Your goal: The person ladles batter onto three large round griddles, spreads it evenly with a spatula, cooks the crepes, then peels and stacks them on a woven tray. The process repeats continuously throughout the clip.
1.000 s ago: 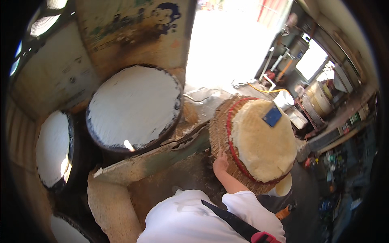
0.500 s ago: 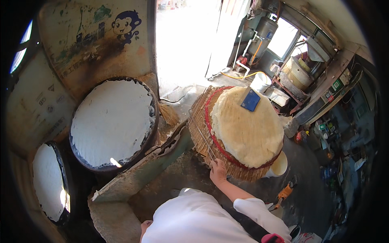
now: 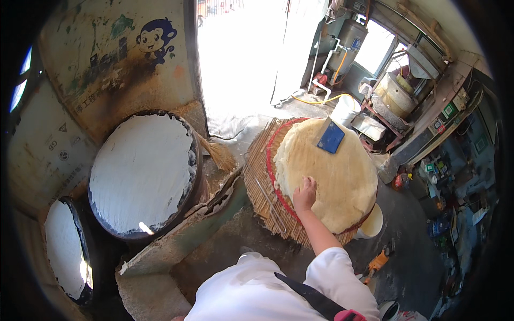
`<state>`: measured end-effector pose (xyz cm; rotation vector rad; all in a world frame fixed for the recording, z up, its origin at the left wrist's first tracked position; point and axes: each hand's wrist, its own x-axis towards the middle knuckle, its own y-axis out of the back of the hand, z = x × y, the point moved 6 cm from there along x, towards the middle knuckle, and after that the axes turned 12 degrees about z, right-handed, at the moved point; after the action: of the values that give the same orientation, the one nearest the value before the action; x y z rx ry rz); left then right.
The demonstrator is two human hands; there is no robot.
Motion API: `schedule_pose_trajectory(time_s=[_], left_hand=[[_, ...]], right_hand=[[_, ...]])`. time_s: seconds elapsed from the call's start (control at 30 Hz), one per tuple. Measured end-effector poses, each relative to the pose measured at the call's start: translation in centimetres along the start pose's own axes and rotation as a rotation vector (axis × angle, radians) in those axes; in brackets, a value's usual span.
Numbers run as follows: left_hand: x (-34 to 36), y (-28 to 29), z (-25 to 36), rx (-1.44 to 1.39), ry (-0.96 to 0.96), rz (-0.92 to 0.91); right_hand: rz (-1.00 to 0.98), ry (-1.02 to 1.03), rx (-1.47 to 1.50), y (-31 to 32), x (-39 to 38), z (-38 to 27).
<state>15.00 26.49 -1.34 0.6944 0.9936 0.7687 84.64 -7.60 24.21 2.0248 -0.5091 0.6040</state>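
Pale yellow in colour, the round, thin-looking sheet [image 3: 342, 182] lay at the right of the middle, upon a brown round mat of reeds [image 3: 257, 195] with a red band [image 3: 269, 167] around its inner part. The bare right hand [image 3: 305, 192] was over the near left part of this sheet; whether the fingers touched it or were just above, I could not tell. The fingers were loosely bent and partly open, with nothing visible in them. Farther away and a little to the right of this hand, a flat blue plate [image 3: 331, 138] rested on the sheet, its longer direction running roughly from near to far. On the left side, a thin grey metal rod [image 3: 265, 193] lay upon the reeds, apart from the hand, its long axis going from far left to near right. The right hand was clearly nearer to both. Of the left hand [image 3: 178, 319], only a small piece perhaps showed at the near edge, so its grip could not be judged.
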Motion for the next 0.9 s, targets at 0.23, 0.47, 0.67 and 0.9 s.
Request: schedule_pose_trajectory(time_s=[0.23,0.47,0.67,0.9], left_hand=[[-1.6,-3.5,11.0,-0.04,0.099,-0.055],[-2.3,-4.6,15.6,-0.072,0.151,-0.056],[-2.5,-5.1,16.6,-0.064,0.196,-0.053],[-1.9,-5.6,18.8,-0.085,0.221,-0.047]], right_hand=[[0.015,-0.333,-0.301,-8.8,11.5,9.7],[-0.092,-0.734,-0.409,-11.1,17.9,15.7],[-0.13,-0.862,-0.482,-11.2,19.5,15.7],[-0.171,-0.832,-0.494,-12.5,21.4,16.7]])
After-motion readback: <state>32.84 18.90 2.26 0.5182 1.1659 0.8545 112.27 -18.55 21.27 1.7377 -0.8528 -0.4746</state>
